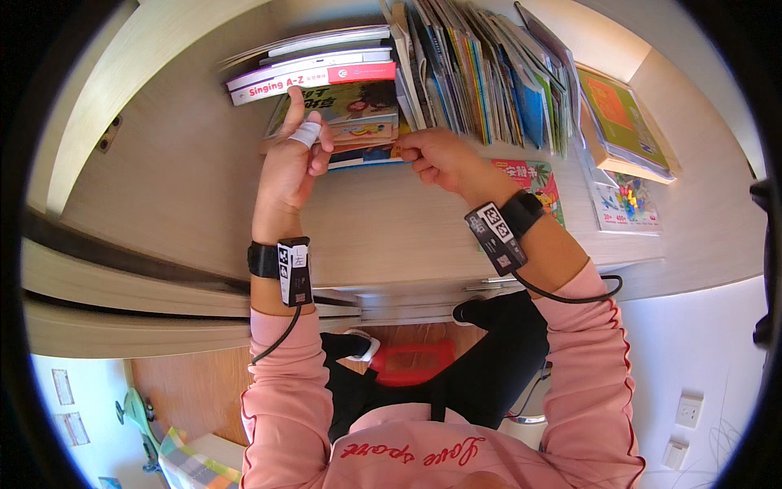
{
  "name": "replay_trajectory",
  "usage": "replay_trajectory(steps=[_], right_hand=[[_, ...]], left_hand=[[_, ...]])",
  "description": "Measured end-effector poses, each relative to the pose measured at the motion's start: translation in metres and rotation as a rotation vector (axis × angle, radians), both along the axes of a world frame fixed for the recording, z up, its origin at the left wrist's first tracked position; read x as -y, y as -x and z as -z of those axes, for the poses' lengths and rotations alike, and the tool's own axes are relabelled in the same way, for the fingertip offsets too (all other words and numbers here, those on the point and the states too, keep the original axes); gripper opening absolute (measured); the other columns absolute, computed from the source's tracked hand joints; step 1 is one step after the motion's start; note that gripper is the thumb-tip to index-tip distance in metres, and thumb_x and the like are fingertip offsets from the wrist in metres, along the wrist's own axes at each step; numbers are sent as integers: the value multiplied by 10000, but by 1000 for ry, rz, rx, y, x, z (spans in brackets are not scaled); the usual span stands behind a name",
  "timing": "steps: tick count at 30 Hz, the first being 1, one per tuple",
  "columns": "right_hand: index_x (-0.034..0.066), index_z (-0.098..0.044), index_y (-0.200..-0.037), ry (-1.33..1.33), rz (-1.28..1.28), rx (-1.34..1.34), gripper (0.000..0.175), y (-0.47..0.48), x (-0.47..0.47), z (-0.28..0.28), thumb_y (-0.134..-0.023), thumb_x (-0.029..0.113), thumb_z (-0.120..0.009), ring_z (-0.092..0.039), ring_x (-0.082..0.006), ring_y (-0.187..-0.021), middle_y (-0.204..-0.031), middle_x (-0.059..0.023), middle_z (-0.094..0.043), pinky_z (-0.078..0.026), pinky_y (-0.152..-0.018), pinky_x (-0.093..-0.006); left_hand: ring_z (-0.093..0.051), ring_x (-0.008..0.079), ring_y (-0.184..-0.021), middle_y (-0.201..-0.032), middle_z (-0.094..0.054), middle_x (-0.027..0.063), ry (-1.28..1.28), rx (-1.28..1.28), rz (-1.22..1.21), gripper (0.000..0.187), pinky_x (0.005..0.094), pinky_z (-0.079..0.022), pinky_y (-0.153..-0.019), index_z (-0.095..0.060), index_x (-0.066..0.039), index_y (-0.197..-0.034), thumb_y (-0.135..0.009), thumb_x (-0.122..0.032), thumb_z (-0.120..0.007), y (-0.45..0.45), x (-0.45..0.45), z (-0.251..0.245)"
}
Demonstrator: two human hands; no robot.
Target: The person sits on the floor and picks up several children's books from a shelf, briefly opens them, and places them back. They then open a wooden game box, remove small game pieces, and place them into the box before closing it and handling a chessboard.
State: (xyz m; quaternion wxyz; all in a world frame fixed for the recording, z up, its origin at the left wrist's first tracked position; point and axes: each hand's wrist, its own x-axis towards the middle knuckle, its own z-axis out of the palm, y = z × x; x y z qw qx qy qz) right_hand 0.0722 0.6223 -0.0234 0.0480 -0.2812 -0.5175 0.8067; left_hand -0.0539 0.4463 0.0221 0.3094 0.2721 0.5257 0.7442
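Note:
My left hand [299, 147], with white tape round one finger, is over the left part of a low pile of picture books [360, 104]. Its index finger reaches to the white and red spine of a thick book [275, 88] that lies stacked with others behind the pile; whether it touches is unclear. My right hand [434, 156] has curled fingers at the right front corner of the pile, where thumb and index finger meet at the book edges. What they pinch, if anything, cannot be made out. Both wrists carry black straps with small devices.
Upright thin books [482, 73] fill the shelf's back right. Beside them, a wooden box [635, 168] holds more books, with a clear packet of coloured pieces [629, 205] in front. A red and green booklet [537, 183] lies partly under my right forearm. The shelf's front edge [391, 284] runs before me.

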Motion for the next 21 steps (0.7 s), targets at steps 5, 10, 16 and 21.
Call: replay_trajectory(steps=[5, 10, 16, 21], right_hand=[[118, -522, -755, -102, 24, 14, 149, 2, 6, -6, -886, 155, -582, -288, -32, -462, -637, 44, -444, -181, -396, -204], [127, -522, -749, 2, 10, -27, 154, 14, 10, -5, -883, 168, -585, -281, -37, -468, -626, 61, -428, -188, -408, -204], [129, -515, -758, -243, -5, -78, 160, 14, 8, -18, -898, 189, -564, -283, -46, -467, -634, 60, -431, -205, -415, -213], [86, -611, -924, -201, 28, -96, 120, 5, 32, -19, -914, 191, -553, -292, -35, -479, -663, 62, -439, -200, -413, -201]], left_hand=[[-381, 82, -541, -721, -513, 37, -21, -25, 25, 567, 199, -295, -447, -170, -183, -1518, -999, -59, -360, 3, 5, 2], [-377, 82, -534, -719, -514, 34, -21, -2, 39, 566, 198, -297, -447, -173, -197, -1518, -1001, -64, -362, 6, 10, 2], [-374, 82, -528, -714, -511, 31, -14, -15, 13, 545, 196, -297, -447, -205, -189, -1511, -1002, -72, -360, 8, 7, 6], [-374, 81, -530, -712, -508, 32, -39, 18, 24, 537, 195, -299, -448, -220, -185, -1507, -1001, -75, -363, 11, 7, 8]])
